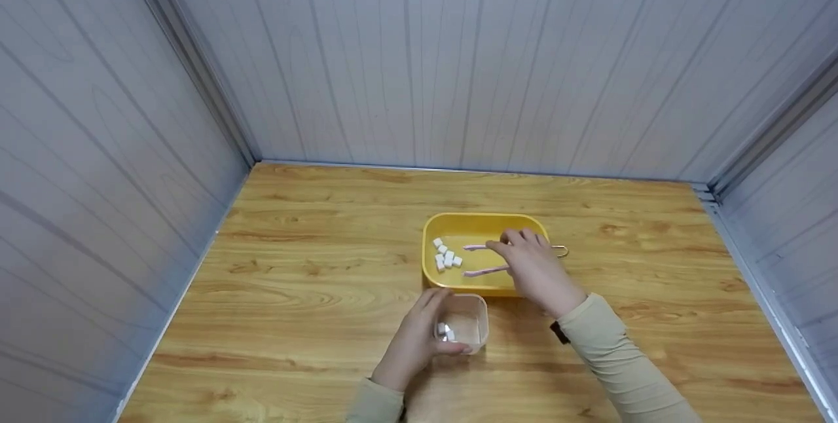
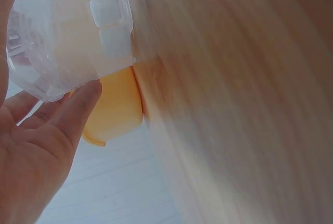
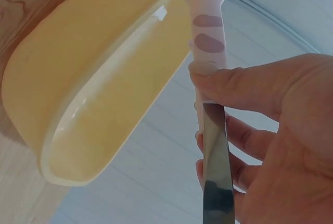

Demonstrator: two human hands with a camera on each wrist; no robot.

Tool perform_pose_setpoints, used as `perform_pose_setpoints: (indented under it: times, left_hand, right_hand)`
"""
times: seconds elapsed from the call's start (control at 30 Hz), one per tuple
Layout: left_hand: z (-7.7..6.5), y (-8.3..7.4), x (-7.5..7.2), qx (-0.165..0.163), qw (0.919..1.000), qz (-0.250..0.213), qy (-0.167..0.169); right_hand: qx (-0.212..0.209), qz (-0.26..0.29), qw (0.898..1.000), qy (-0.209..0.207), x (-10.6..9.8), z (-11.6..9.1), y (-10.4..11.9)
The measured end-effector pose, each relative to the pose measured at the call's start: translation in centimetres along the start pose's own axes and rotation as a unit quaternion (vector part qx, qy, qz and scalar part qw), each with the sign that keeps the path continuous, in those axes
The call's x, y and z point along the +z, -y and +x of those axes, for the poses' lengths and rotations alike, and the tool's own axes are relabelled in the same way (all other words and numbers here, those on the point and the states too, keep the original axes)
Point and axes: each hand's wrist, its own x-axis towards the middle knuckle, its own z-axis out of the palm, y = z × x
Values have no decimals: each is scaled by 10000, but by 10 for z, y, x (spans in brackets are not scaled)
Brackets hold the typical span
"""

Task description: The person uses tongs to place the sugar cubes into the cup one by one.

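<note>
My right hand (image 1: 533, 269) holds a pair of tongs (image 3: 216, 146) with pink-and-white arms and a metal bend, thumb on one arm and fingers on the other. In the head view the tongs' arms are spread, their tips over the yellow tray (image 1: 484, 218), beside several white cubes (image 1: 448, 258) at its left end. No cube shows between the tips. My left hand (image 1: 417, 338) grips a clear plastic container (image 1: 481, 321) in front of the tray, thumb and fingers about its sides. A few white cubes (image 2: 106, 13) lie inside the container, partly hidden by the hand in the head view.
The wooden tabletop (image 1: 314, 266) spreads on both sides of the tray. Pale panelled walls (image 1: 406, 63) enclose it at the back, left and right. The tray's raised rim stands just beyond the container.
</note>
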Motion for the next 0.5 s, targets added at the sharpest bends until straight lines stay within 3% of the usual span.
perform_pose_setpoints:
  times: [0.5]
  left_hand:
    - [-1,3,1,209,9998,-36,-56]
  right_hand:
    - [27,-45,9998,195,15,14,-7]
